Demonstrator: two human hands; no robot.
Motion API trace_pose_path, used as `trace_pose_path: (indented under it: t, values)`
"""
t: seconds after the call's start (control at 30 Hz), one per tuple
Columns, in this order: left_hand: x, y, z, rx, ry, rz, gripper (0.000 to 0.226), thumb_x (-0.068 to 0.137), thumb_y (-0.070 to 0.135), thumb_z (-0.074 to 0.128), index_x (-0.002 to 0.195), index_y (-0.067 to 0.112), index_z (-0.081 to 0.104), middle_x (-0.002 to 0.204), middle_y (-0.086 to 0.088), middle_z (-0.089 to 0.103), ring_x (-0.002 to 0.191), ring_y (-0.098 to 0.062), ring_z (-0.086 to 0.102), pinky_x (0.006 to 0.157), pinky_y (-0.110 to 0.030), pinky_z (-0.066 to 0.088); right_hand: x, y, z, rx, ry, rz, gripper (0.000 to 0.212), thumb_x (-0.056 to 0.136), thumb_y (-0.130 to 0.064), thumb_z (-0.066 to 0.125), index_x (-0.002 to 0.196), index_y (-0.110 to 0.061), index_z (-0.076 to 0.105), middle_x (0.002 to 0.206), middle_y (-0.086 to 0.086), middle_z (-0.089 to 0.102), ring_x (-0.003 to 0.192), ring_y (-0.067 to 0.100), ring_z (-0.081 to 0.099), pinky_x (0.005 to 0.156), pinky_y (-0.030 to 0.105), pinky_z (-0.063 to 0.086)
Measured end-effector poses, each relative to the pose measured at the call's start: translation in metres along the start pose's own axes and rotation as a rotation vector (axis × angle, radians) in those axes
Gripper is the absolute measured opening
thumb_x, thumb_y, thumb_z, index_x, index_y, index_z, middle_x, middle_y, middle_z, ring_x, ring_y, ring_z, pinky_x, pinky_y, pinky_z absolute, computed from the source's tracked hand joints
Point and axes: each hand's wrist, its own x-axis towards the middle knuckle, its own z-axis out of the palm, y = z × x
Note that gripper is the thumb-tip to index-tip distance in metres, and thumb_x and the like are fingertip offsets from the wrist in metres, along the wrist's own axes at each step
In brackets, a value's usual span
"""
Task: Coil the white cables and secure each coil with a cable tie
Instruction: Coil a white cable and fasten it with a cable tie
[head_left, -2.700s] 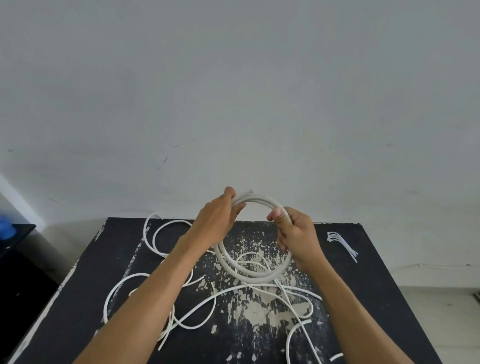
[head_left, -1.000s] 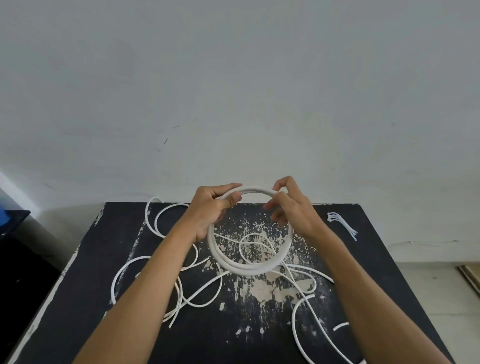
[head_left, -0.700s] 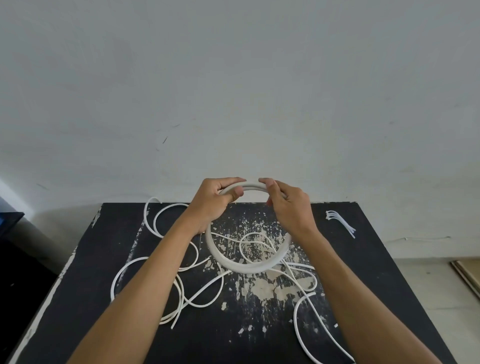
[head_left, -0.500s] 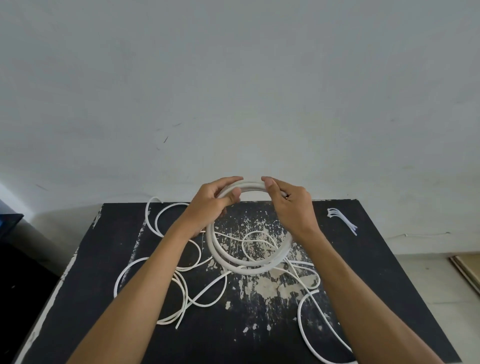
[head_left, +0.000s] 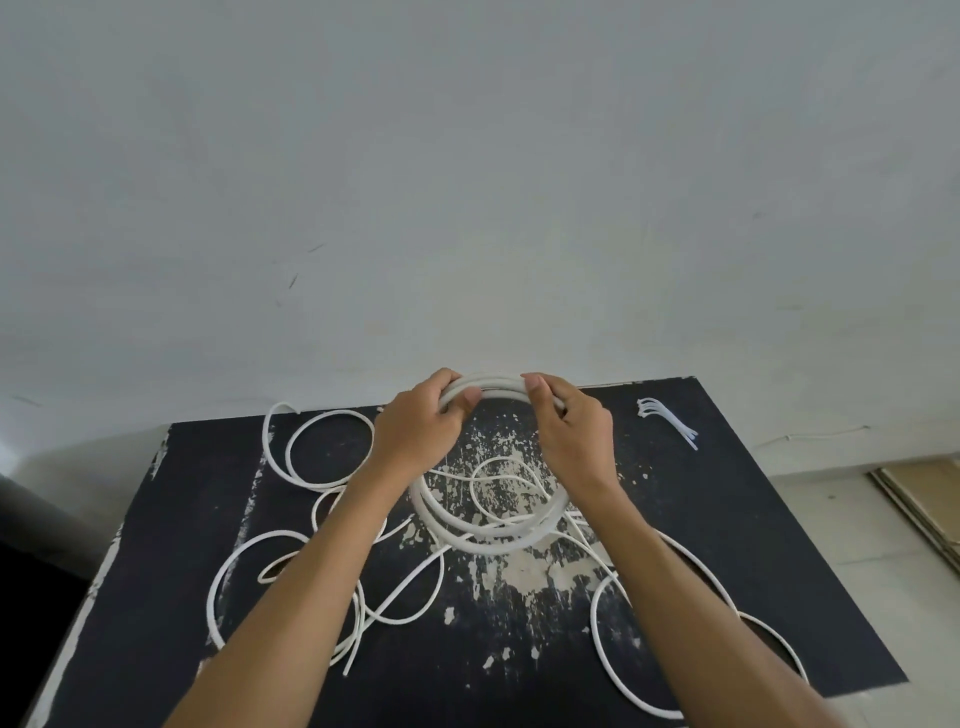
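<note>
A round coil of white cable (head_left: 485, 538) with several turns hangs above the black table (head_left: 717, 525). My left hand (head_left: 418, 428) grips the top of the coil on its left side. My right hand (head_left: 574, 431) grips the top on its right side, thumb on the cable. Loose white cables (head_left: 332, 582) lie in loops across the table under and beside my arms. A small bundle of white cable ties (head_left: 667, 418) lies at the table's far right corner, apart from both hands.
A pale wall rises right behind the table. The tabletop's paint is chipped in the middle (head_left: 524, 569). Flat boards (head_left: 919, 493) lie on the floor to the right. A dark object (head_left: 31, 525) stands at the left edge.
The coil has gained turns as loose cable was drawn in. My right hand slid along the top of the coil toward my left hand. The view shifted slightly.
</note>
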Motion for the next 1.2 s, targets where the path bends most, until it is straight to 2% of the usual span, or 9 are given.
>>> trace_pose_path:
  t: [0.1,0.3,0.53,0.7,0.77,0.83,0.93,1.03,1.2]
  values:
    - [0.012,0.008,0.011,0.058,0.079,0.013,0.037,0.098,0.069,0.038,0.105,0.039,0.060,0.063,0.012,0.062,0.056,-0.003,0.059,0.053,-0.026,0.041,0.014,0.011,-0.002,0.056,0.053,0.041,0.035,0.103,-0.050,0.052,0.111,-0.026,0.077,0.049,-0.018,0.054,0.042,0.002,0.040,0.042,0.017,0.032]
    - [0.054,0.031,0.049,0.034,0.196,0.037,0.034,0.098,0.058,0.054,0.100,0.029,0.072,0.061,0.013,0.062,0.055,-0.010,0.058,0.053,-0.025,0.039,0.059,0.043,-0.019,0.239,0.015,0.180,0.036,0.098,-0.062,0.054,0.076,-0.041,0.073,0.051,-0.011,0.050,0.046,0.005,0.037,0.047,0.027,0.034]
    - [0.101,0.051,0.133,-0.051,-0.001,-0.013,0.017,0.098,0.038,0.066,0.091,0.026,0.076,0.055,0.014,0.058,0.043,-0.003,0.049,0.043,-0.014,0.034,0.105,0.123,-0.067,0.384,-0.151,0.406,0.037,0.100,-0.056,0.054,0.100,-0.029,0.078,0.078,0.002,0.073,0.060,0.015,0.060,0.059,0.028,0.051]
    - [0.132,0.057,0.186,-0.068,-0.141,-0.059,0.012,0.097,0.035,0.068,0.087,0.032,0.075,0.050,0.015,0.057,0.042,-0.001,0.049,0.041,-0.013,0.035,0.125,0.187,-0.094,0.333,-0.208,0.514,0.057,0.095,-0.072,0.042,0.109,-0.028,0.076,0.095,0.002,0.079,0.087,0.023,0.076,0.081,0.037,0.059]
    - [0.143,0.054,0.203,-0.074,-0.163,-0.085,0.013,0.097,0.035,0.068,0.086,0.032,0.075,0.048,0.017,0.055,0.040,-0.001,0.046,0.040,-0.013,0.033,0.137,0.215,-0.102,0.322,-0.185,0.581,0.062,0.095,-0.074,0.035,0.113,-0.030,0.074,0.098,0.003,0.078,0.090,0.022,0.075,0.081,0.035,0.058]
    - [0.153,0.050,0.217,-0.082,-0.194,-0.116,0.013,0.097,0.033,0.067,0.088,0.030,0.075,0.050,0.015,0.056,0.040,-0.002,0.044,0.041,-0.013,0.033,0.151,0.246,-0.111,0.231,-0.133,0.648,0.051,0.100,-0.065,0.041,0.114,-0.028,0.072,0.101,0.003,0.077,0.088,0.021,0.074,0.083,0.035,0.057]
    - [0.169,0.042,0.231,-0.085,-0.198,-0.168,0.013,0.097,0.034,0.067,0.089,0.029,0.076,0.051,0.014,0.056,0.039,-0.002,0.045,0.040,-0.013,0.033,0.173,0.298,-0.127,-0.157,-0.147,0.654,0.029,0.099,-0.042,0.063,0.122,-0.026,0.069,0.106,-0.002,0.074,0.101,0.023,0.070,0.100,0.042,0.052]
    - [0.187,0.032,0.242,-0.071,-0.190,-0.213,0.015,0.097,0.037,0.067,0.085,0.033,0.074,0.052,0.012,0.059,0.041,-0.001,0.046,0.041,-0.013,0.035,0.198,0.331,-0.139,-0.420,-0.183,0.609,0.033,0.095,-0.028,0.068,0.128,-0.029,0.066,0.099,-0.006,0.070,0.103,0.022,0.066,0.093,0.036,0.051]
    - [0.211,0.016,0.260,-0.059,-0.221,-0.254,0.015,0.096,0.039,0.067,0.087,0.031,0.076,0.057,0.006,0.064,0.042,-0.001,0.046,0.042,-0.014,0.035,0.241,0.368,-0.137,-0.703,-0.294,0.486,0.032,0.099,-0.028,0.062,0.130,-0.031,0.064,0.119,0.008,0.064,0.103,0.034,0.065,0.091,0.043,0.054]
